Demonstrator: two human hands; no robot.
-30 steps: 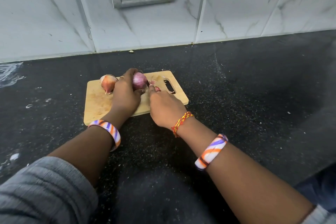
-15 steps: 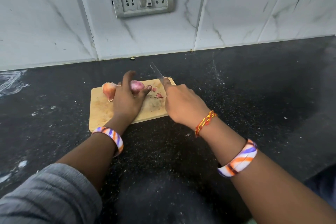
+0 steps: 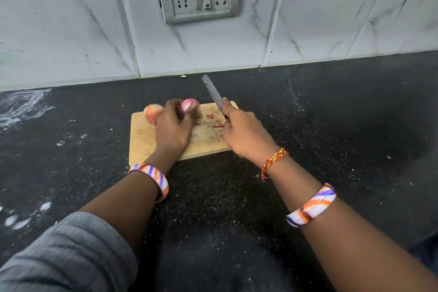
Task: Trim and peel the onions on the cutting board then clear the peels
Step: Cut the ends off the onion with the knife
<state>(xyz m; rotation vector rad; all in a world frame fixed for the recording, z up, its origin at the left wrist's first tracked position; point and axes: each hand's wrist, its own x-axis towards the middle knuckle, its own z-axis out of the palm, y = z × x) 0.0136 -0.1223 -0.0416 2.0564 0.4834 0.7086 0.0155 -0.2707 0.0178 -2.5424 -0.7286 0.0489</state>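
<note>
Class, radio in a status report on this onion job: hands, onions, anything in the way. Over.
Left hand grips purple onion on board. Right hand holds knife, blade raised. Second onion unpeeled. Trimmed bits lie between hands.

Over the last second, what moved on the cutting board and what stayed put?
The right hand lifted the knife off the purple onion and drew it right, blade now pointing up and away. The left hand still grips that onion. The second onion, the trimmed bits and the cutting board stayed put.
</note>
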